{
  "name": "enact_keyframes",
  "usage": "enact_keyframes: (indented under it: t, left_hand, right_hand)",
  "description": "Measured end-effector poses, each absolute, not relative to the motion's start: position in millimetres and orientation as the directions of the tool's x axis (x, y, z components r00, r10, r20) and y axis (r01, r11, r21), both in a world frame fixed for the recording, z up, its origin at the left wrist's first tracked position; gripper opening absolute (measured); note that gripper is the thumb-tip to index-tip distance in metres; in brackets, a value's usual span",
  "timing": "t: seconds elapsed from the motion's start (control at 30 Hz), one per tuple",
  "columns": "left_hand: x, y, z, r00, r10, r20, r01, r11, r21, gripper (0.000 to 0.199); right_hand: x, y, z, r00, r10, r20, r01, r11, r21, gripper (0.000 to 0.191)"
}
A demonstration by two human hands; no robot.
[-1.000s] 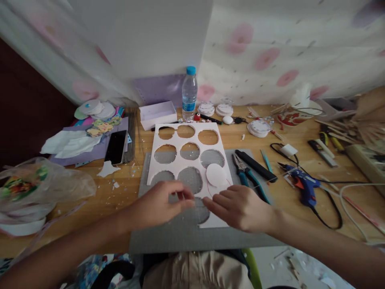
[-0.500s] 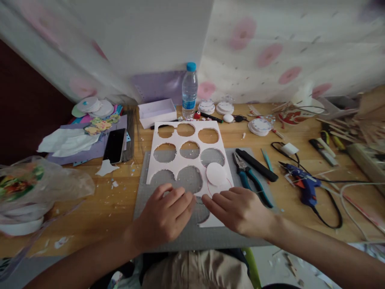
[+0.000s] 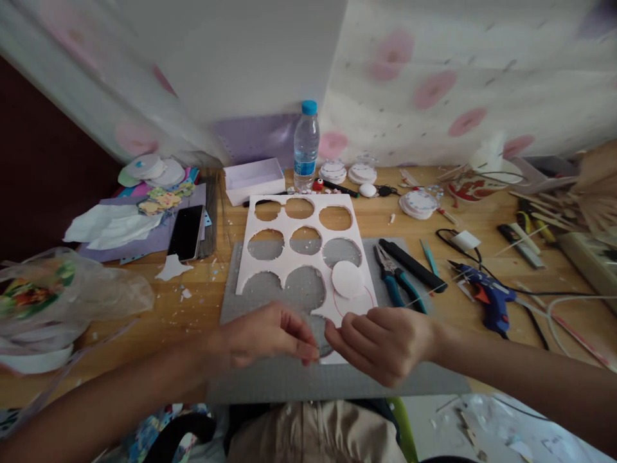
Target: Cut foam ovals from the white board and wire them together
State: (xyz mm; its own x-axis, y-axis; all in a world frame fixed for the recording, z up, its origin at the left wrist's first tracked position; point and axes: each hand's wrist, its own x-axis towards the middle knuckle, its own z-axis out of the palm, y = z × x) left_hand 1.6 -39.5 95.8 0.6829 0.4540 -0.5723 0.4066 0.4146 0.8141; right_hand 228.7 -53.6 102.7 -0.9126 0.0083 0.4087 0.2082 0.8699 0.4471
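Left hand (image 3: 270, 333) at near side of board (image 3: 357, 308), thumb and fingertips close together; can't tell if it pinches anything. Right hand (image 3: 385, 341) just beside it, over board's near right part, fingers curled in; can't tell if it grips anything. Board full of round holes, on grey mat (image 3: 289, 386). Disc (image 3: 348, 279) on board's right side. Pliers (image 3: 393, 289), glue gun (image 3: 494, 294) right of board. Bottle (image 3: 306, 145) behind board.

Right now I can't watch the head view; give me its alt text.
A left hand and right hand nearly meet at the near end of a white sheet with round cut-outs; whether they hold anything is unclear. A white disc lies on the sheet, pliers to its right, and a bottle stands behind.
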Motion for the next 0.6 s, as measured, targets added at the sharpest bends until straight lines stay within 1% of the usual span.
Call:
enact_keyframes:
  t: [0.03,0.07,0.13,0.17,0.23,0.3,0.37,0.43,0.5,0.53,0.6]
  left_hand:
    - [0.0,-37.7,95.2,0.700,0.395,-0.595,0.390,0.486,0.782,0.009]
    - [-2.0,-36.2,93.9,0.707,0.371,-0.602,0.379,0.520,0.765,0.010]
    - [-6.5,-34.4,89.8,0.689,0.413,-0.595,0.371,0.505,0.779,0.012]
    - [-8.7,-34.1,87.9,0.676,0.451,-0.582,0.381,0.462,0.801,0.014]
    - [-11.8,-35.2,85.7,0.643,0.568,-0.513,0.425,0.292,0.857,0.015]
    - [-11.9,-38.4,86.9,0.609,0.702,-0.369,0.481,0.042,0.875,0.011]
    - [-8.7,-43.1,90.3,0.597,0.783,-0.176,0.528,-0.218,0.821,0.007]
    - [-4.0,-47.5,93.8,0.613,0.789,-0.035,0.567,-0.409,0.715,0.009]
    - [-0.5,-49.9,95.8,0.637,0.771,0.016,0.592,-0.502,0.631,0.017]
    - [-0.1,-50.3,96.3,0.642,0.766,0.028,0.599,-0.525,0.604,0.021]
    - [-2.6,-49.9,96.4,0.648,0.757,0.081,0.606,-0.577,0.547,0.024]
  right_hand:
    - [228.3,-52.8,102.5,-0.908,-0.002,0.418,0.203,0.872,0.445,0.019]
    - [228.0,-52.5,101.6,-0.904,0.000,0.428,0.207,0.875,0.437,0.018]
    - [227.3,-52.9,97.8,-0.903,0.048,0.427,0.241,0.879,0.411,0.019]
    - [226.9,-53.7,95.1,-0.905,0.090,0.417,0.268,0.879,0.393,0.020]
    - [225.5,-55.9,89.2,-0.905,0.180,0.385,0.323,0.880,0.349,0.022]
    - [222.2,-58.5,84.1,-0.899,0.252,0.358,0.368,0.877,0.308,0.023]
    - [216.8,-60.8,81.4,-0.887,0.298,0.353,0.404,0.872,0.278,0.024]
    - [210.9,-62.1,82.1,-0.867,0.349,0.356,0.445,0.863,0.239,0.023]
    - [207.8,-61.8,86.4,-0.844,0.437,0.310,0.494,0.859,0.135,0.020]
    - [208.3,-61.0,89.5,-0.828,0.498,0.258,0.526,0.849,0.047,0.019]
    - [214.0,-59.0,96.2,-0.772,0.626,0.111,0.605,0.777,-0.173,0.020]
